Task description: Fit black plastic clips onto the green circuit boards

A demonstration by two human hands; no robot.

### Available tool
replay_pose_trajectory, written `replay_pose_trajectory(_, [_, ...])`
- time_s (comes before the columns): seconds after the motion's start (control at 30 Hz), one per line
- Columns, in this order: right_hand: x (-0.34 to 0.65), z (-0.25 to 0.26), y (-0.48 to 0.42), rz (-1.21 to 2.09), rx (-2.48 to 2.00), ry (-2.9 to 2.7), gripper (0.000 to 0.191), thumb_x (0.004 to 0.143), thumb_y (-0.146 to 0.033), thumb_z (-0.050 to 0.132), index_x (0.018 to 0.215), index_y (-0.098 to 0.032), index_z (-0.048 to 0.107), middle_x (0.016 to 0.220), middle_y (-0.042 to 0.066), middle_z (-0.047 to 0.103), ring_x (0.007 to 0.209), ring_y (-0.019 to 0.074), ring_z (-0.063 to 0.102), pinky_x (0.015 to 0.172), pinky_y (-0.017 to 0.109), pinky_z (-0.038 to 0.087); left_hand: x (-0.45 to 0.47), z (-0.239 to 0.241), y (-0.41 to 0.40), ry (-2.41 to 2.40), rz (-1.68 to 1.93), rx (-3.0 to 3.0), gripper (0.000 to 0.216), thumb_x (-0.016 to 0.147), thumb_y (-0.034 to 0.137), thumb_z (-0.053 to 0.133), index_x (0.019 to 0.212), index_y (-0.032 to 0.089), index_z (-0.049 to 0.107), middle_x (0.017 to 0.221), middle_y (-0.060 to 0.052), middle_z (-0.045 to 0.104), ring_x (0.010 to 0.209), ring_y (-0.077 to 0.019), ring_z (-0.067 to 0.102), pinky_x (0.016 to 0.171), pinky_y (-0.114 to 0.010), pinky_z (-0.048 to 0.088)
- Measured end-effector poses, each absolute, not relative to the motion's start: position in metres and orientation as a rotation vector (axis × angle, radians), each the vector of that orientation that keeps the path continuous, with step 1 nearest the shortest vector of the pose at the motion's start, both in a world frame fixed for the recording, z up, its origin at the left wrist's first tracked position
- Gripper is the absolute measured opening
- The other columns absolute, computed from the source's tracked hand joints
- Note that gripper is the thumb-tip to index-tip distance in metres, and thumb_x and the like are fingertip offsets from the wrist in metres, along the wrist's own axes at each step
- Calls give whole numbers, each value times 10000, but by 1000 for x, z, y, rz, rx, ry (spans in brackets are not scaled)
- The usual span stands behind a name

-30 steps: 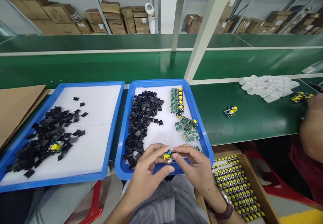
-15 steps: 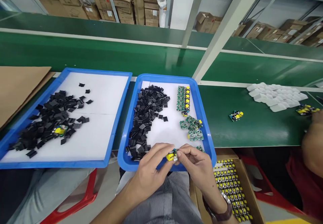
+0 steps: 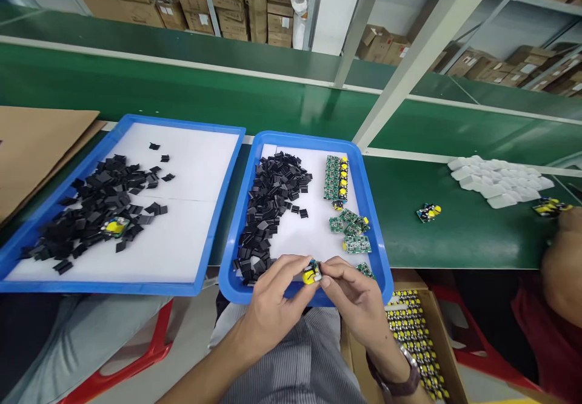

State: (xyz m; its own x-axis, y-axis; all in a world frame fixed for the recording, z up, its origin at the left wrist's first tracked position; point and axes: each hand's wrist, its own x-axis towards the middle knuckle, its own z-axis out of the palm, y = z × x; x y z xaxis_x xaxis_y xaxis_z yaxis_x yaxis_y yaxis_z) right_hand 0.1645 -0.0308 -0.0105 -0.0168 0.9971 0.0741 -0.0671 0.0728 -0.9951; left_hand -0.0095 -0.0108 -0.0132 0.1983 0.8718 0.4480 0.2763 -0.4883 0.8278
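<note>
Between my two hands, over the near edge of a blue tray, is a small circuit board with a yellow component. My left hand pinches it from the left, thumb below and fingers above. On its right side, the thumb and forefinger of my right hand close on the board's edge. Black plastic pieces are heaped along the tray's left side. Along the right side lie a joined row of green boards with yellow parts and several loose green boards.
Another blue tray on the left holds black pieces and one yellow-topped board. White plastic parts and a single board lie on the green bench. A carton of boards stands below right. A co-worker's arm shows at right.
The board in my fingers has turned a little, showing more of its yellow component. Both hands keep their pinch. The whole view has shifted slightly.
</note>
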Motion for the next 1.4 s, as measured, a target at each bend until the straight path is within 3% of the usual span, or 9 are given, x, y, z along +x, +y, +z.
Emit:
replay_pose_trajectory(0.33, [158, -8, -34, 973, -1139, -1425, 178, 979, -131, 658, 1059, -242, 773, 920, 56, 690, 860, 193, 652, 765, 329, 557, -10, -16, -11, 1044, 1336, 1941, 443, 922, 27, 665, 1324, 213, 660, 1128, -78, 739, 1033, -194, 738, 917, -323, 637])
replay_pose_trajectory(0.47, [158, -10, -33, 1068, -1084, -1325, 224, 961, -147, 701, 1118, -282, 785, 911, 32, 678, 844, 178, 665, 743, 303, 571, -6, -14, -12, 1099, 1372, 1913, 440, 916, 43, 694, 1312, 231, 663, 1103, -63, 740, 1018, -191, 740, 903, -324, 644])
replay_pose_trajectory(0.63, [159, -12, -37, 1003, -1116, -1305, 284, 938, -129, 734, 1133, -328, 793, 1064, 47, 706, 1020, 198, 691, 893, 336, 586, -6, -17, -11, 1088, 1387, 1847, 430, 900, 32, 702, 1271, 248, 678, 1136, -57, 758, 1053, -196, 749, 934, -323, 647])
replay_pose_trajectory(0.77, [150, -13, -43, 804, -1064, -1368, 319, 937, -77, 689, 1153, -296, 773, 1062, 61, 712, 1033, 202, 682, 921, 351, 587, -10, -22, -12, 1003, 1427, 1905, 509, 896, -5, 677, 1338, 243, 640, 1207, -75, 750, 1119, -213, 736, 972, -338, 641])
replay_pose_trajectory(0.87, [145, -13, -42, 754, -1065, -1346, 317, 874, -124, 776, 1156, -261, 728, 1059, 63, 706, 1017, 216, 687, 890, 352, 597, -6, -22, -9, 963, 1453, 1961, 519, 905, 9, 692, 1364, 241, 621, 1211, -70, 737, 1133, -208, 724, 994, -327, 631])
replay_pose_trajectory(0.93, [154, -13, -37, 721, -1124, -1333, 294, 852, -161, 812, 1110, -255, 710, 1036, 51, 709, 985, 213, 695, 863, 340, 596, 0, -19, -5, 976, 1370, 2038, 516, 940, 43, 677, 1408, 242, 592, 1241, -72, 726, 1159, -204, 717, 1034, -331, 613])
replay_pose_trajectory(1.07, [223, -18, -12, 481, -1391, -1334, 120, 972, -262, 682, 1086, -230, 704, 1068, 78, 721, 1016, 223, 698, 912, 373, 582, 17, -10, 6, 1059, 1062, 2218, 627, 996, 184, 662, 1571, 210, 411, 1516, -150, 572, 1355, -274, 612, 1144, -446, 549])
replay_pose_trajectory(1.27, [354, -53, 39, 18, -1790, -1408, 296, 965, -424, 575, 812, -192, 677, 910, 127, 698, 918, 297, 668, 886, 499, 554, 42, -18, 21, 789, 655, 2628, 390, 951, 55, 610, 1318, 183, 637, 1338, -107, 716, 1188, -328, 673, 959, -502, 643])
replay_pose_trajectory(1.4, [388, -70, 60, -190, -1899, -1425, 335, 930, -444, 581, 1014, -139, 693, 1027, 197, 680, 1023, 373, 615, 939, 619, 494, 66, -29, 29, 723, 475, 2719, 403, 909, 41, 658, 1296, 153, 660, 1313, -114, 736, 1073, -325, 708, 887, -463, 657])
